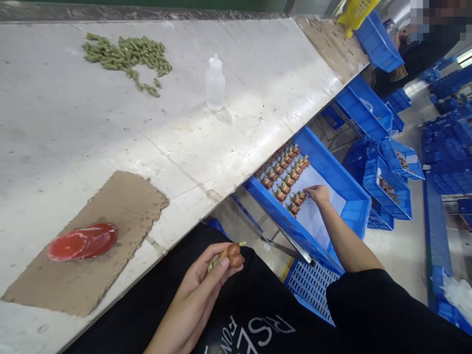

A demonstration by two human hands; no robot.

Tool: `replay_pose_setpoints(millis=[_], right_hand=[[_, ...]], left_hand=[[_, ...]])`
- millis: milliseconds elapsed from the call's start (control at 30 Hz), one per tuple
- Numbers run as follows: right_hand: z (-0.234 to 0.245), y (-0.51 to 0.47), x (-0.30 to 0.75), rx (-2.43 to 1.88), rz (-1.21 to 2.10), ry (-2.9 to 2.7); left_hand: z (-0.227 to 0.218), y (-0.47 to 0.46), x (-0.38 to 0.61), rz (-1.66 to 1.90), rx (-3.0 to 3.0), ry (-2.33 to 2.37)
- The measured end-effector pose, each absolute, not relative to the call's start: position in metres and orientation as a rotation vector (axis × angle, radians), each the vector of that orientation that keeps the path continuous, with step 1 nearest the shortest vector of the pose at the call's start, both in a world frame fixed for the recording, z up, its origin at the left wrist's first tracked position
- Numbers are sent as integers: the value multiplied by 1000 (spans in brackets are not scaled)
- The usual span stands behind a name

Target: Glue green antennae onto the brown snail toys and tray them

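The left hand (195, 295) grips a small glossy brown figurine (233, 255), its long axis slanting up to the right. The open right hand (319, 194) lies nearer the rows of brown figurines (282, 174) in a blue plastic crate (332, 162).

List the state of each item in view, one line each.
left hand: closed around a figurine
brown figurine: held, green tip protruding
right hand: extended into the crate, beside the figurine rows
blue crate: lined with white paper
crate figurines: standing in rows
plastic dropper bottle: upright
green pellets: loose heap
red plastic piece: lying on cardboard
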State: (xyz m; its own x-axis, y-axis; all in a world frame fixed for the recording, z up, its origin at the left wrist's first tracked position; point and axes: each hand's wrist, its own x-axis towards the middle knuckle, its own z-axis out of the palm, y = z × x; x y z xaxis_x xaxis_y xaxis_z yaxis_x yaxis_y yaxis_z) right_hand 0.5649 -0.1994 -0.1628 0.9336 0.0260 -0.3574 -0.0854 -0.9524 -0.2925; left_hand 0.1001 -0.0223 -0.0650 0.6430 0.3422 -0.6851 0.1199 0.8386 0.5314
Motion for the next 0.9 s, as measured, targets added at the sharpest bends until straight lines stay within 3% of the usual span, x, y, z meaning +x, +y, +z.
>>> replay_pose_setpoints(millis=[533, 767, 900], right_hand=[[-133, -193, 535, -2499, 355, -25], [-81, -154, 451, -2177, 339, -384], [-39, -129, 370, -1977, 545, -640]], left_hand=[[-61, -16, 97, 261, 340, 727], [-57, -15, 100, 317, 102, 618], [-54, -14, 98, 343, 94, 627]])
